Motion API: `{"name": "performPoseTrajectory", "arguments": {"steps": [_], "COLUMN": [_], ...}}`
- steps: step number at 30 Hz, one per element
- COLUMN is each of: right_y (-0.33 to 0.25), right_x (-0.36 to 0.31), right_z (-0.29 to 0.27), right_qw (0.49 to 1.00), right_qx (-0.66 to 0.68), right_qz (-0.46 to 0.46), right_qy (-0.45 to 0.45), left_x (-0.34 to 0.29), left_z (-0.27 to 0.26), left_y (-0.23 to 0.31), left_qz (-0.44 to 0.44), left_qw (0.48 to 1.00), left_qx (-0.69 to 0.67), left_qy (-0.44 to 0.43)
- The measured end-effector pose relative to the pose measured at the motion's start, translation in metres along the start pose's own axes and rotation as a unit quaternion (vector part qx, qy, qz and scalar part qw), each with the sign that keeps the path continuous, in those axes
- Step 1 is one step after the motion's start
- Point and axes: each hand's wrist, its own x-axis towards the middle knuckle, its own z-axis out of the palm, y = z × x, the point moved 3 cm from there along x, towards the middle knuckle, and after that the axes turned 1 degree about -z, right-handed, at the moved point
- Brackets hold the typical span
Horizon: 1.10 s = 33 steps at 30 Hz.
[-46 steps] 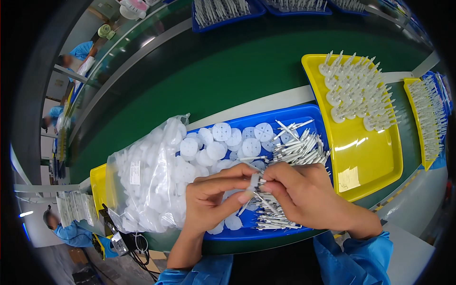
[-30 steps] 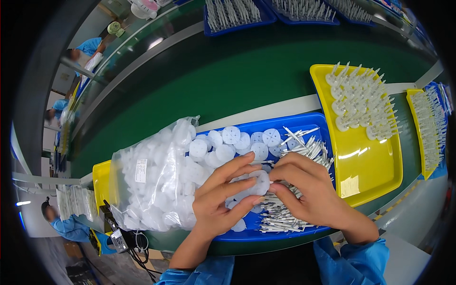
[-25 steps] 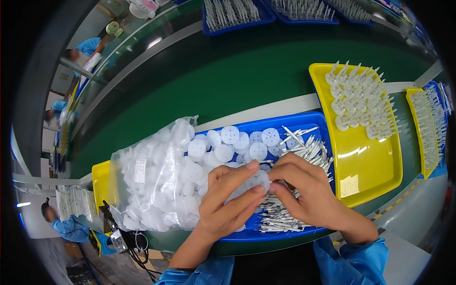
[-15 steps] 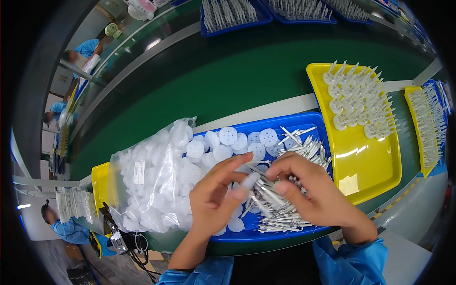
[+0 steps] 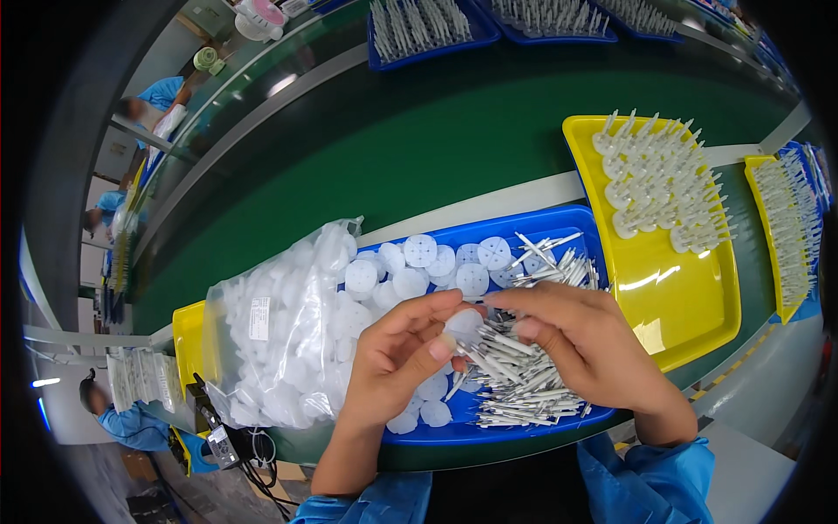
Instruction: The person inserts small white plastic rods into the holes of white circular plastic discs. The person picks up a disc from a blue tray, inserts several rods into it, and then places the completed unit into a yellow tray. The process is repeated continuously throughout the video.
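My left hand [image 5: 397, 354] is closed around a small translucent white plastic disc [image 5: 464, 324], its thumb and fingers at the edge. Right beside it is my right hand [image 5: 580, 342], fingers bent and fingertips almost meeting the left ones. A thin pale piece seems to lie between the fingertips, too small to make out. Both hands are above a blue tray [image 5: 559, 218]. In the tray, loose discs [image 5: 420, 251] with small holes lie on the left, and a heap of thin white pointed sticks [image 5: 524, 384] on the right.
A clear bag of discs [image 5: 288, 332] rests against the blue tray's left end. To the right, a yellow tray [image 5: 672, 314] carries rows of sticks standing on discs [image 5: 659, 179]. Filled blue trays [image 5: 436, 52] line the far side. Black cables [image 5: 231, 445] hang at lower left.
The disc in my left hand has turned and shows its face more. My right fingers have straightened and moved up against the left fingertips.
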Motion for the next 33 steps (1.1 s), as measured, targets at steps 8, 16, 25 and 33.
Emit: {"name": "performPoseTrajectory", "arguments": {"steps": [8, 16, 25, 33], "right_y": [0.001, 0.006, 0.005, 0.007], "right_x": [-0.003, -0.002, -0.005, -0.009], "right_z": [0.006, 0.004, 0.010, 0.013], "right_qw": [0.995, 1.000, 0.997, 0.998], "right_qx": [0.062, -0.009, 0.002, -0.005], "right_qz": [0.080, 0.017, 0.074, 0.059], "right_qy": [0.008, 0.016, -0.014, -0.022], "left_x": [0.003, 0.003, 0.001, 0.003], "left_z": [0.001, 0.002, 0.009, 0.004], "left_y": [-0.004, -0.001, 0.001, 0.006], "left_qz": [0.013, 0.047, 0.125, 0.121], "left_qw": [1.000, 0.999, 0.982, 0.981], "left_qx": [-0.012, 0.006, 0.140, 0.148], "left_qy": [-0.007, -0.010, 0.009, -0.027]}}
